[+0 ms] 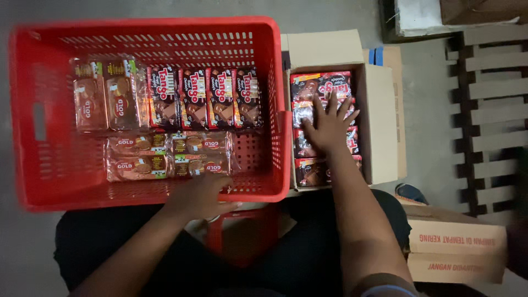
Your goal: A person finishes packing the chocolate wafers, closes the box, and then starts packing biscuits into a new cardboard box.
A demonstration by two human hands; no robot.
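A big red plastic crate (38, 121) fills the left of the scene, its slatted walls rising around a floor part covered with snack packets. Along its far side stands a row of dark wafer packets (206, 98), side by side, with two brown biscuit packets (104, 94) to their left. Nearer lie four more flat biscuit packs (168, 155) in two rows.

Just to the right of the crate, touching its wall, sits an open cardboard box (379, 121) with its flaps folded out. Inside it is a column of dark packets (311, 171) like the wafer ones in the crate.

To the near right stands a closed carton (456, 253), and a slatted wooden pallet (489, 110) lies at the far right.

The right hand (329, 127) is spread wide, fingers fanned, palm pressed flat on top of the packets in the box; it grips nothing.

The left hand (203, 193) rests at the near wall of the crate, fingers loosely curled over the rim beside the nearest biscuit pack. Whether it grasps the rim or only leans there, I cannot tell.
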